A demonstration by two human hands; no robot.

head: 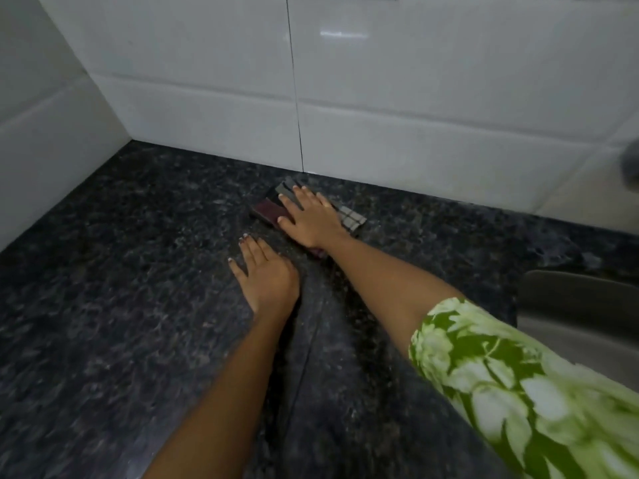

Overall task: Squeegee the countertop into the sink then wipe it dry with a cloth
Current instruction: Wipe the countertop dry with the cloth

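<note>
A folded checked cloth, maroon and grey, lies flat on the dark speckled granite countertop close to the back wall. My right hand presses down on the cloth with fingers spread, covering its middle. My left hand rests flat on the bare countertop just in front of the cloth, fingers apart, holding nothing. The steel sink shows at the right edge, beside my right forearm. No squeegee is in view.
White tiled walls close off the back and the left, meeting in a corner at the far left. A seam in the granite runs from the front toward the cloth. A blurred grey object sits at the far right edge.
</note>
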